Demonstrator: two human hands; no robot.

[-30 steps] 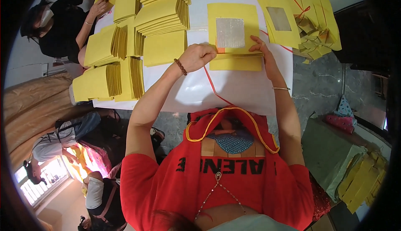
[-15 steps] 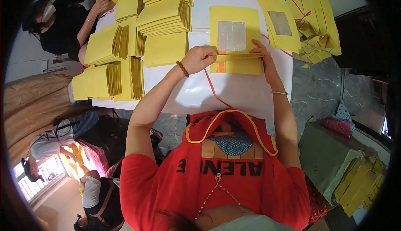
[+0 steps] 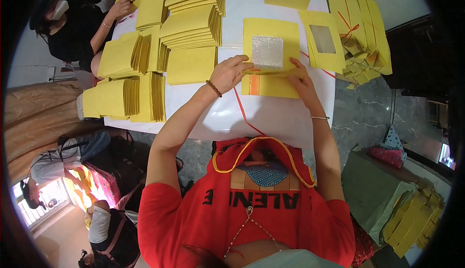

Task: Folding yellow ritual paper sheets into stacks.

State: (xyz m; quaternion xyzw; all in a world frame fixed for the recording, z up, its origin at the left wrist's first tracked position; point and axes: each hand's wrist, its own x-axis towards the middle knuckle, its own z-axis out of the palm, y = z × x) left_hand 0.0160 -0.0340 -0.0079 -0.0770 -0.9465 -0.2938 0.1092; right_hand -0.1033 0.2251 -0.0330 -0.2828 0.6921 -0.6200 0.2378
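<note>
In front of me on the table lies a sheet of yellow paper [image 3: 273, 87] with a silver foil square [image 3: 268, 50] in its upper part and an orange strip at its lower left. A narrow raised fold runs across it below the foil. My left hand [image 3: 231, 74] pinches the left end of this fold, its fingers bent. At the right end, my right hand [image 3: 301, 78] has its thumb and fingers closed on the fold. Part of each grip is hidden behind the fingers. A red ribbon [image 3: 241, 108] runs from near my left hand down to the table's front edge.
Folded yellow paper stacks [image 3: 191, 28] fill the table's left side. Another foil-marked yellow sheet [image 3: 334, 57] lies at the right, beside tied yellow bundles [image 3: 361, 30]. A co-worker [image 3: 72, 30] handles yellow paper at the far left. A covered box [image 3: 373, 190] stands at right.
My left hand has gone from a tight fist to longer, bent fingers at the fold. My right fingers, stretched out before, now curl over its right end. The whole view has shifted slightly.
</note>
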